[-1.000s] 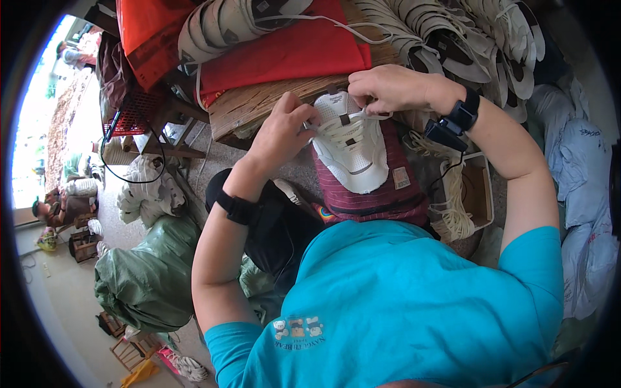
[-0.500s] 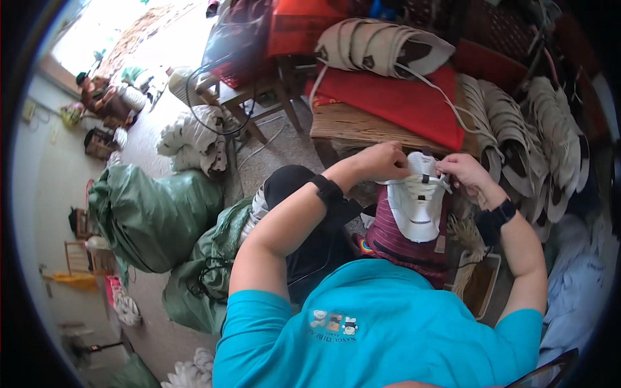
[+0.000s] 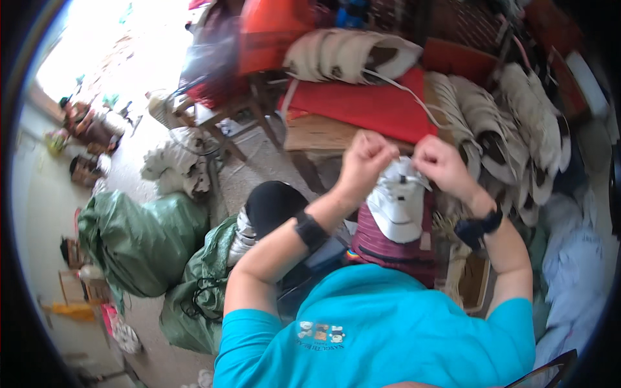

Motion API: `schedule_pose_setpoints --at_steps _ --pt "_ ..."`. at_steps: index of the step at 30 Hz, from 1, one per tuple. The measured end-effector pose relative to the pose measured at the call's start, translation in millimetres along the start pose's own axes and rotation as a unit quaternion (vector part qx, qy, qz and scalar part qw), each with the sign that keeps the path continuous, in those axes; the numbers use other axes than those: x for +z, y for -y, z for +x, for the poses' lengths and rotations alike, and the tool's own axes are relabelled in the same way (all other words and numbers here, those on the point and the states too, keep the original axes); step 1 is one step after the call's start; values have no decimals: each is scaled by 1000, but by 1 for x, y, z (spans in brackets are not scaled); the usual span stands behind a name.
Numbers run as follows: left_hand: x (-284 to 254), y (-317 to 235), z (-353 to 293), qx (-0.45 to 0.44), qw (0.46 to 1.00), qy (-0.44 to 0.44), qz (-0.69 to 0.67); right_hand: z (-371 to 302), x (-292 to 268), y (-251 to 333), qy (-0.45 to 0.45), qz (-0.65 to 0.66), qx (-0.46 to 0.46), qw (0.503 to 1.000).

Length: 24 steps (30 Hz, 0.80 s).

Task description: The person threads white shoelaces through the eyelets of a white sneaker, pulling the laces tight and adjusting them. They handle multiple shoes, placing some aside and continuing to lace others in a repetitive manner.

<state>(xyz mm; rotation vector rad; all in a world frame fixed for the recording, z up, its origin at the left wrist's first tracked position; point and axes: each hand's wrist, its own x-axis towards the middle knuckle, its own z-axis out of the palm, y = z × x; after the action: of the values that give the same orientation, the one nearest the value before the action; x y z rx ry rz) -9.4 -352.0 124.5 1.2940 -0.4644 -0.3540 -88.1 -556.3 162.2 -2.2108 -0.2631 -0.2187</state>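
A white shoe upper (image 3: 400, 208) rests on a striped maroon cloth (image 3: 388, 249) over my lap. My left hand (image 3: 364, 161) is closed in a fist at the upper's top left edge, gripping it or its lace. My right hand (image 3: 440, 163) pinches the top right edge of the same upper. Both wrists carry dark bands. What exactly lies between the fingers is hidden.
Stacks of white shoe uppers (image 3: 352, 59) lie on red cushions (image 3: 362, 107) ahead and run down the right side (image 3: 517, 123). Green sacks (image 3: 139, 239) sit on the floor at left, near a wooden chair (image 3: 223, 116). A cardboard box (image 3: 472, 281) is at my right.
The view has swung left and down. Both hands have drawn closer together at the top of the white upper, and the left hand has closed into a fist.
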Motion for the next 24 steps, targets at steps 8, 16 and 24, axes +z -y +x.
schedule_pose_setpoints --at_steps 8,16,24 --pt "6 -32 20 27 999 6 21 18 7 33 113 276 118 947" --pt "6 -21 -6 -64 996 61 21 18 17 16 -114 -7 -95 989" --pt "-24 -32 16 -98 914 348 182 -1 15 70 -63 105 -184 975"
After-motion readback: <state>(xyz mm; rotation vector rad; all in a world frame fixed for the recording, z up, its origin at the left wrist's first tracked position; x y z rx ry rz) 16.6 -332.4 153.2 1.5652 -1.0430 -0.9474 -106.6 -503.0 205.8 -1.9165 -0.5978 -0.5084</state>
